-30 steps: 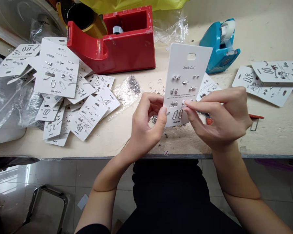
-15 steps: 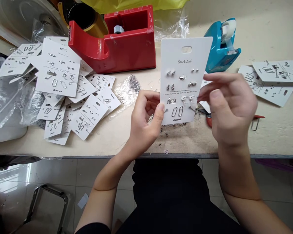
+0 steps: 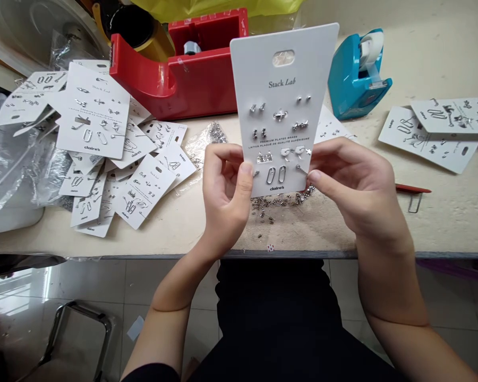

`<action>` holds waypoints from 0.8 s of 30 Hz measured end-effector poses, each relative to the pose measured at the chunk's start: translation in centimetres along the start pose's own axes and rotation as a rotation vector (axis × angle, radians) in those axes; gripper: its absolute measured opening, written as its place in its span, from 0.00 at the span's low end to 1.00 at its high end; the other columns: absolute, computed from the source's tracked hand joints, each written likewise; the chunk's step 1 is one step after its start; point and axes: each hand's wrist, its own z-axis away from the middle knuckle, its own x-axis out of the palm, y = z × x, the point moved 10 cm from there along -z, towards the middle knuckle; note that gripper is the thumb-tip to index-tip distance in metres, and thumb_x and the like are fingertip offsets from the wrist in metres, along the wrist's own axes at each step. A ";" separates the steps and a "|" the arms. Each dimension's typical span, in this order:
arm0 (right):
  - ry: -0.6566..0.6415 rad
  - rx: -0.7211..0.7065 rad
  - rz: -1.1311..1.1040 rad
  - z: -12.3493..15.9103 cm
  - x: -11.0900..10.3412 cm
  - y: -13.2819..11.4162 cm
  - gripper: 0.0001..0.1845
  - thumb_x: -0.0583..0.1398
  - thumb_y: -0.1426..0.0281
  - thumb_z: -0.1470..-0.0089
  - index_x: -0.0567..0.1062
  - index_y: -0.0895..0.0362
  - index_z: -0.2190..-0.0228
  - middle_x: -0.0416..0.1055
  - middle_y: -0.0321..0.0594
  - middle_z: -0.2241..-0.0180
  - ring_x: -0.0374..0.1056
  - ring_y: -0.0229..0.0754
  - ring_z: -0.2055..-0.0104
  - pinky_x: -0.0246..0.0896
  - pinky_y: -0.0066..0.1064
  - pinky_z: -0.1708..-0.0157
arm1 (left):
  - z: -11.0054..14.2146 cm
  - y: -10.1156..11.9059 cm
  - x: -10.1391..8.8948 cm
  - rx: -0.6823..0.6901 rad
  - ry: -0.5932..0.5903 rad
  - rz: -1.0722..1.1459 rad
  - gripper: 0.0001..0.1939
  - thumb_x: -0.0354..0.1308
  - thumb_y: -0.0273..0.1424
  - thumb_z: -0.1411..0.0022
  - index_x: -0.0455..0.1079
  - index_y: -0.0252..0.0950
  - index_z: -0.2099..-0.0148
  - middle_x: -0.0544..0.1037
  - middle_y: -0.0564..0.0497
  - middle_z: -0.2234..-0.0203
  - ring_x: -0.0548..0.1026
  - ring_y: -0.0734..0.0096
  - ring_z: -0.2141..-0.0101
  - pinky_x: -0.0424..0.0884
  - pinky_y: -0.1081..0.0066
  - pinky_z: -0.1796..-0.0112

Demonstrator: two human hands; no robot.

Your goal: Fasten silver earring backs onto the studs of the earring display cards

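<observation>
Card (image 3: pixel 258 66) w/ earrings (image 3: pixel 280 114), held above counter (image 3: pixel 446 231), partly hiding red tape dispenser (image 3: pixel 207 79), L hand (image 3: pixel 228 196) grip pinching card's L edge, R hand (image 3: pixel 354 185) grip on lower R edge, other cards (image 3: pixel 93 114) L of dispenser, blue tape disp. (image 3: pixel 352 87) to its R.

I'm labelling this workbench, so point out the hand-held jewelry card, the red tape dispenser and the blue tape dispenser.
Jewelry card (image 3: pixel 282 126): head view, middle of its front face.
Red tape dispenser (image 3: pixel 201 82): head view, its side wall.
Blue tape dispenser (image 3: pixel 349 82): head view, side of its body.
</observation>
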 end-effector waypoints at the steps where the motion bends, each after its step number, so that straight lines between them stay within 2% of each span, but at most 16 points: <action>1: 0.024 -0.014 0.046 0.0 -0.2 -0.2 0.10 0.64 0.72 0.41 0.75 0.51 0.56 0.73 0.35 0.68 0.73 0.38 0.67 0.73 0.30 0.69 | 0.0 0.1 -0.1 0.009 0.006 -0.009 0.04 0.58 0.35 0.30 0.66 0.42 0.58 0.67 0.53 0.66 0.69 0.77 0.68 0.72 0.71 0.68; 4: 0.054 -0.023 0.113 0.1 -0.4 -0.7 0.15 0.64 0.72 0.41 0.74 0.51 0.52 0.71 0.34 0.71 0.72 0.38 0.68 0.73 0.31 0.68 | 0.0 0.3 -0.4 0.026 0.035 -0.045 0.05 0.58 0.36 0.30 0.67 0.43 0.58 0.68 0.52 0.66 0.69 0.76 0.68 0.72 0.68 0.68; 6: 0.022 -0.017 0.090 0.1 -0.1 -0.7 0.17 0.65 0.72 0.42 0.73 0.49 0.51 0.72 0.33 0.70 0.73 0.38 0.68 0.73 0.31 0.68 | 0.1 0.3 -0.7 0.039 0.061 -0.070 0.06 0.58 0.38 0.30 0.67 0.43 0.57 0.68 0.52 0.66 0.70 0.75 0.67 0.72 0.66 0.67; 10: -0.092 0.060 -0.080 0.2 0.9 0.0 0.10 0.61 0.67 0.37 0.74 0.50 0.53 0.72 0.32 0.71 0.75 0.36 0.71 0.76 0.30 0.69 | 0.2 -0.3 -1.0 0.017 0.084 -0.117 0.09 0.56 0.42 0.29 0.66 0.43 0.57 0.68 0.53 0.65 0.69 0.75 0.67 0.72 0.64 0.66; 14: -0.122 0.100 -0.174 0.1 1.4 0.1 0.05 0.59 0.67 0.35 0.76 0.53 0.60 0.74 0.34 0.70 0.77 0.34 0.69 0.77 0.26 0.66 | 0.1 -0.1 -1.0 0.058 0.075 -0.100 0.12 0.55 0.46 0.29 0.65 0.44 0.56 0.68 0.53 0.66 0.70 0.76 0.67 0.72 0.63 0.66; 17: -0.138 0.108 -0.152 -0.1 1.5 -0.1 0.06 0.60 0.68 0.36 0.77 0.55 0.65 0.74 0.35 0.70 0.76 0.34 0.69 0.76 0.25 0.67 | 0.1 -0.2 -1.0 0.006 0.071 -0.110 0.10 0.57 0.44 0.29 0.65 0.44 0.58 0.69 0.53 0.66 0.71 0.75 0.67 0.72 0.63 0.66; 21: -0.141 0.146 -0.109 0.0 1.6 0.2 0.04 0.64 0.68 0.40 0.76 0.55 0.67 0.74 0.34 0.71 0.74 0.34 0.71 0.74 0.26 0.68 | 0.1 0.5 -1.1 0.028 0.105 -0.114 0.09 0.58 0.42 0.30 0.66 0.44 0.58 0.69 0.53 0.68 0.69 0.75 0.69 0.70 0.63 0.69; 24: -0.080 0.078 0.045 0.0 1.0 -0.3 0.04 0.65 0.70 0.41 0.75 0.54 0.69 0.73 0.32 0.74 0.72 0.34 0.72 0.70 0.26 0.71 | 0.0 1.0 -1.2 0.078 0.130 -0.083 0.06 0.59 0.38 0.30 0.68 0.43 0.59 0.68 0.53 0.68 0.68 0.75 0.70 0.68 0.63 0.71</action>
